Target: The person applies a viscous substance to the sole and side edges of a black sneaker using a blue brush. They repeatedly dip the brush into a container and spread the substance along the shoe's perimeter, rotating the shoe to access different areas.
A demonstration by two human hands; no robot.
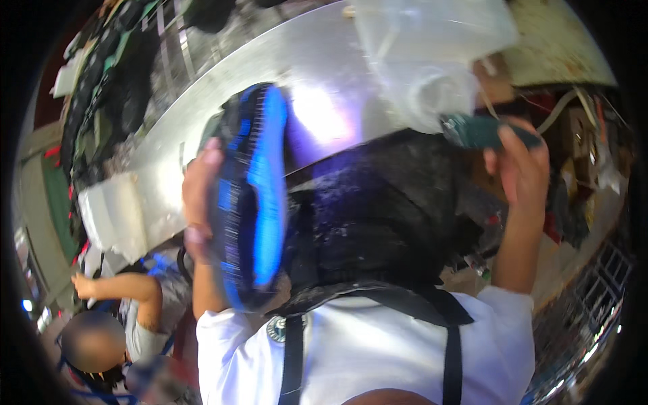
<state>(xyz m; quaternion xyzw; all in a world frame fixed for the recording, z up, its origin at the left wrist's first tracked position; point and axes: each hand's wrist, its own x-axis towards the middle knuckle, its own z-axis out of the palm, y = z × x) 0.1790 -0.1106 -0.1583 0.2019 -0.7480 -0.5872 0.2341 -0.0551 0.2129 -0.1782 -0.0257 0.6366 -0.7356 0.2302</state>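
My left hand (pixel 200 196) is closed on a black and blue shoe (pixel 233 182), held up lengthwise over the near edge of a metal work table (pixel 270 54). The shoe's bright blue side faces right, and blue stitching or trim runs along the dark part. Away to the right, my right hand (pixel 523 162) grips a dark green, elongated object (pixel 479 131) with a rounded end; its kind is not clear. That object is beside a translucent plastic bag (pixel 432 88) and apart from the shoe.
Dark shoes or shoe parts (pixel 121 88) are heaped along the far left. A whitish block (pixel 115 212) lies at the table's left end. A black apron (pixel 378 216) covers my lap. Another person's arm (pixel 128 287) is at lower left. Cluttered shelving (pixel 587 148) stands at right.
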